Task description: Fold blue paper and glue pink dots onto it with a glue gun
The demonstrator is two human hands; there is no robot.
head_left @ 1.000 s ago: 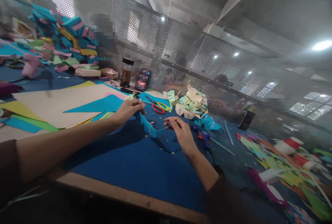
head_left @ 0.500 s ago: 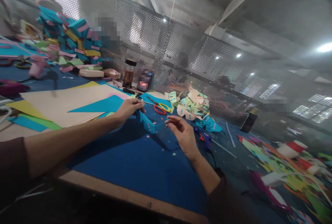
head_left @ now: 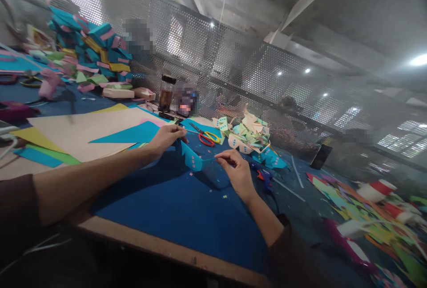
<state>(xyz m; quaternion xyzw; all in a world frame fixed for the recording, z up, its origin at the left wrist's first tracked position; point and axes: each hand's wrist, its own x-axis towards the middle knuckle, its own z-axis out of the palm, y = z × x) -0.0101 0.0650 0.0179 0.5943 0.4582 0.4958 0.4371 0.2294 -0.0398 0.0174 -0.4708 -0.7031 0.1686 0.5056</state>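
A blue paper crown (head_left: 193, 160) with a pointed edge and small pink dots hangs just above the blue tabletop. My left hand (head_left: 167, 139) pinches its left end between thumb and fingers. At the other end, a thin blue strip runs out to my right hand (head_left: 237, 174), whose thumb and fingertips are closed on it. Beyond the crown lie scissors (head_left: 207, 139) with red and yellow handles. To the right of my right hand rests a dark blue glue gun (head_left: 266, 180).
Behind my right hand is a heap of dotted paper crowns (head_left: 250, 132). Large paper sheets (head_left: 76, 134) lie at left, near a pink glue gun (head_left: 48, 85). A lidded jar (head_left: 166, 94) stands at the back. Coloured paper pieces (head_left: 350, 203) and a phone (head_left: 320, 156) are at right.
My right fingers, looser and more spread before, have drawn together on the end of the thin strip. The crown has turned slightly, and my left hand keeps its hold.
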